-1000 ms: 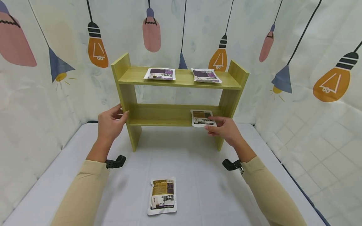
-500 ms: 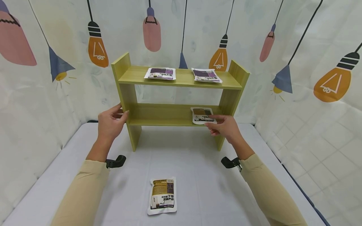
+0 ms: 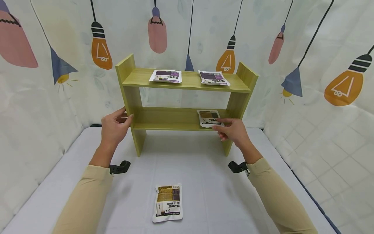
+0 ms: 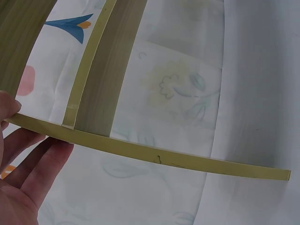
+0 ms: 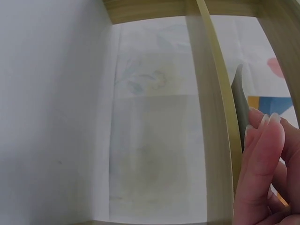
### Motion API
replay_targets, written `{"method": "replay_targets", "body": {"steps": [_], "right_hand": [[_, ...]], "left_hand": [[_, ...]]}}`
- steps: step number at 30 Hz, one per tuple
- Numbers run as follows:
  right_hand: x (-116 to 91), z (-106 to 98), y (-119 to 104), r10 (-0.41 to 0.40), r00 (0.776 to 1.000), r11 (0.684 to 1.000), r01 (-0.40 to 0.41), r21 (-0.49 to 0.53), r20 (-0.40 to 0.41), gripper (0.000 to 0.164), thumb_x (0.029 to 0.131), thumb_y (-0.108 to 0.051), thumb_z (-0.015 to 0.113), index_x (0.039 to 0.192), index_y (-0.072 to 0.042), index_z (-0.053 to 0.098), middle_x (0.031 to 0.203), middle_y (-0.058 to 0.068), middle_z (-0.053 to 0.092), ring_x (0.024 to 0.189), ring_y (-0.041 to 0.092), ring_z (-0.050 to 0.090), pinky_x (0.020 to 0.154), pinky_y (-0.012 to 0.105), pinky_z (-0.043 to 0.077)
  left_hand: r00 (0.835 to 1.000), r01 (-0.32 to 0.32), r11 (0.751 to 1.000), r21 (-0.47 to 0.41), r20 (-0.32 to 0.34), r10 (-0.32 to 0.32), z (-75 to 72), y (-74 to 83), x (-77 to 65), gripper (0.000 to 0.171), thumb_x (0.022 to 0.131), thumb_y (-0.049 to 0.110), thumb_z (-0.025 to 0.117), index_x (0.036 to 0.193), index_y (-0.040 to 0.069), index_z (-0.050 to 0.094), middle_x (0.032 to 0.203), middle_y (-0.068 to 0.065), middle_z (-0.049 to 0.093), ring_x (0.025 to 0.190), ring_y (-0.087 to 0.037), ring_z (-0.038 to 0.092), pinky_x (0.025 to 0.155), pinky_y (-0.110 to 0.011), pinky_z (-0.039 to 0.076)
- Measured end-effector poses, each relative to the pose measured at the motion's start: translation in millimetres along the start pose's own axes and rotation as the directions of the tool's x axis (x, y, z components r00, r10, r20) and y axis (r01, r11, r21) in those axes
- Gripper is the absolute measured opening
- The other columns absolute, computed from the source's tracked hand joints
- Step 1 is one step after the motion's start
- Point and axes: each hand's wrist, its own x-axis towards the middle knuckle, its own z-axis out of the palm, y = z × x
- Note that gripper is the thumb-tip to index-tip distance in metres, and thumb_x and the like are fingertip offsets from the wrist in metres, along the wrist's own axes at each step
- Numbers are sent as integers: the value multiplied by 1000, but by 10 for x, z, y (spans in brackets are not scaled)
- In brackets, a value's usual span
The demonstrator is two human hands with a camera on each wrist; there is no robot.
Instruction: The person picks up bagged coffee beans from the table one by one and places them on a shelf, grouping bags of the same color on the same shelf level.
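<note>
My right hand [image 3: 234, 130] pinches the near right corner of a white pouch [image 3: 208, 118] with a brown and black label, over the right end of the lower shelf. In the right wrist view the pouch [image 5: 240, 105] shows edge-on beside the shelf board, with the fingers at its end. My left hand [image 3: 114, 127] grips the left side panel of the greenish wooden shelf rack [image 3: 172, 126]. The left wrist view has the thumb on one side of that panel [image 4: 164, 157] and the fingers on the other.
Two pouches with purple labels, a left one [image 3: 166, 76] and a right one [image 3: 213, 78], lie on the upper shelf. Another brown-labelled pouch [image 3: 168, 203] lies on the white-covered table [image 3: 204, 188] in front. Patterned sheets [image 3: 175, 32] hang behind and at both sides.
My right hand has moved the pouch slightly back and up in the view, farther onto the lower shelf. The left hand stays on the side panel.
</note>
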Motion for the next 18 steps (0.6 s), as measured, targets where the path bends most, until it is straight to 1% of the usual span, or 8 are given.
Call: {"method": "replay_targets", "body": {"steps": [8,15,18], "right_hand": [[23,14,-1,-15,1000,1000,16,22,-10,53,86,-26,84,133,-9,68,64,0,66,51,8,61,55,27,60],[8,31,-7,-14,1000,999,14,32,-17,52,86,-25,84,133,-8,68,64,1,66,52,9,61,54,25,59],[4,28,6,-21,1000,999,21,31,-15,54,87,-26,84,134,-7,67,65,1,66,52,8,62,55,25,60]], "left_hand": [[1000,11,1000,14,-8,-11,4,13,-3,47,99,31,66,144,19,60,123,-18,74,97,-38,75,66,0,45],[1000,12,1000,8,-6,-12,11,1,2,47,100,31,65,145,18,60,124,-18,74,97,-38,75,66,2,44],[1000,12,1000,1,0,-12,5,1,-2,47,99,30,66,144,18,60,123,-20,73,96,-40,75,66,1,45]]}}
